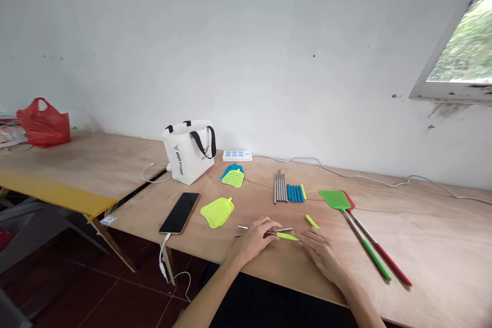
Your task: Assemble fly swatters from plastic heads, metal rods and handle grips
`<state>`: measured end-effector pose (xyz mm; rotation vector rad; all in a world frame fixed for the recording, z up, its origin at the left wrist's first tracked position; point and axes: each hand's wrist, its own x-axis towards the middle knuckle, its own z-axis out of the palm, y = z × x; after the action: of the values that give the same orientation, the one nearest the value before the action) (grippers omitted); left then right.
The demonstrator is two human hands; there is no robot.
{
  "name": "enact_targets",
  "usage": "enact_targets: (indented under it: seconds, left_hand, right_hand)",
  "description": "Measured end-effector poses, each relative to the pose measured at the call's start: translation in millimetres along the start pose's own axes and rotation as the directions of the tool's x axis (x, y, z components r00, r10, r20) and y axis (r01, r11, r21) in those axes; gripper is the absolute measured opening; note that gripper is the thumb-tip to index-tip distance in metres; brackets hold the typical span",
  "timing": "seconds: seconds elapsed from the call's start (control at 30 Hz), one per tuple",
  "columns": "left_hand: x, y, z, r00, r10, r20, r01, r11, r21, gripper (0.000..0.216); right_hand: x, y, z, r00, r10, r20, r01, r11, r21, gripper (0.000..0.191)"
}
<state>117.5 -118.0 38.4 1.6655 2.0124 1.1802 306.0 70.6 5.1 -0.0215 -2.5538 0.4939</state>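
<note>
My left hand (259, 236) is closed over a thin metal rod at the table's front edge, and other metal rods (284, 229) lie under and beside its fingers. A yellow-green handle sleeve (287, 237) sits on the rod's right end. My right hand (321, 251) has its fingertips closed at the far end of that sleeve. Just behind the right hand lies a second yellow-green sleeve (311, 221), partly hidden by its fingers. Yellow-green fly swatter heads (218, 212) rest to the left of my hands.
Farther back lie several metal rods (280, 188), blue sleeves (295, 193) and blue and yellow-green swatter heads (233, 176). Green (367, 246) and red (392, 264) fly swatters lie at right. A phone (179, 213), white bag (190, 151) and power strip (237, 156) are at left.
</note>
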Motion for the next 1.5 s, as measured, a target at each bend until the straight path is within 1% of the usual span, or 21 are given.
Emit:
enact_targets:
  seconds: [0.07,0.13,0.2,0.27,0.33,0.43,0.53,0.57,0.63,0.67,0.73,0.83,0.9,1.0,1.17,1.33,1.4,1.5]
  left_hand:
    - [0,0,0,1.000,0.023,0.011,-0.023,1.000,-0.002,0.024]
    - [0,0,0,0.999,0.037,0.012,-0.037,0.999,0.008,0.021]
    - [0,0,1,0.999,0.039,0.002,-0.039,0.999,0.021,0.019]
    - [1,-1,2,0.999,0.023,-0.031,-0.022,0.999,0.045,0.021]
    - [2,-3,3,0.996,-0.006,-0.088,0.014,0.996,0.090,0.025]
    - [3,-6,3,0.990,-0.017,-0.143,0.044,0.981,0.189,0.029]
    - [3,-4,2,0.993,-0.009,-0.119,0.045,0.952,0.301,0.034]
    - [2,-3,2,0.993,-0.010,-0.114,0.047,0.943,0.328,0.033]
    - [1,0,2,0.992,-0.007,-0.124,0.051,0.934,0.353,0.023]
    - [0,2,2,0.991,-0.001,-0.132,0.049,0.933,0.358,0.016]
    - [0,3,3,0.990,0.006,-0.140,0.045,0.931,0.363,0.007]
    - [0,1,4,0.991,-0.008,-0.131,0.054,0.935,0.352,0.004]
    - [1,-2,4,0.992,-0.022,-0.126,0.062,0.943,0.327,0.003]
    - [2,-5,4,0.993,-0.020,-0.118,0.055,0.952,0.300,0.004]
    - [1,-6,4,0.995,-0.004,-0.099,0.032,0.957,0.288,0.003]
    - [2,-8,4,0.996,0.032,-0.086,-0.007,0.962,0.272,0.005]
    - [2,-9,5,0.996,0.054,-0.070,-0.034,0.965,0.260,0.006]
    - [2,-10,5,0.995,0.093,-0.027,-0.084,0.968,0.237,0.007]
  right_hand:
    - [1,-1,-1,1.000,-0.002,0.027,0.002,1.000,0.001,0.036]
    - [1,-2,-2,1.000,0.005,0.025,-0.005,1.000,-0.013,0.035]
    - [1,-1,-2,1.000,0.014,-0.017,-0.014,0.999,-0.049,0.033]
    - [1,1,-3,0.995,0.034,-0.098,-0.044,0.994,-0.098,0.032]
    - [0,5,-3,0.977,0.088,-0.194,-0.117,0.983,-0.143,0.032]
    - [-5,14,-2,0.926,0.225,-0.304,-0.295,0.933,-0.208,0.033]
    - [-12,24,2,0.882,0.344,-0.323,-0.441,0.843,-0.306,0.033]
    - [-14,26,4,0.874,0.369,-0.316,-0.467,0.816,-0.341,0.032]
    - [-17,30,6,0.868,0.399,-0.297,-0.490,0.784,-0.380,0.031]
    - [-17,31,7,0.869,0.405,-0.284,-0.489,0.787,-0.376,0.030]
    - [-16,32,6,0.885,0.397,-0.245,-0.461,0.826,-0.325,0.030]
    - [-13,30,4,0.926,0.339,-0.165,-0.369,0.903,-0.220,0.029]
    - [-12,28,2,0.946,0.299,-0.124,-0.318,0.930,-0.184,0.029]
    - [-11,26,2,0.957,0.270,-0.101,-0.284,0.944,-0.170,0.029]
    - [-11,26,2,0.962,0.247,-0.114,-0.262,0.953,-0.149,0.030]
    - [-8,23,-3,0.961,0.253,-0.115,-0.261,0.963,-0.067,0.031]
    - [-6,18,-5,0.965,0.249,-0.076,-0.251,0.968,-0.015,0.032]
    - [-4,12,-2,0.969,0.246,0.017,-0.246,0.967,0.062,0.032]
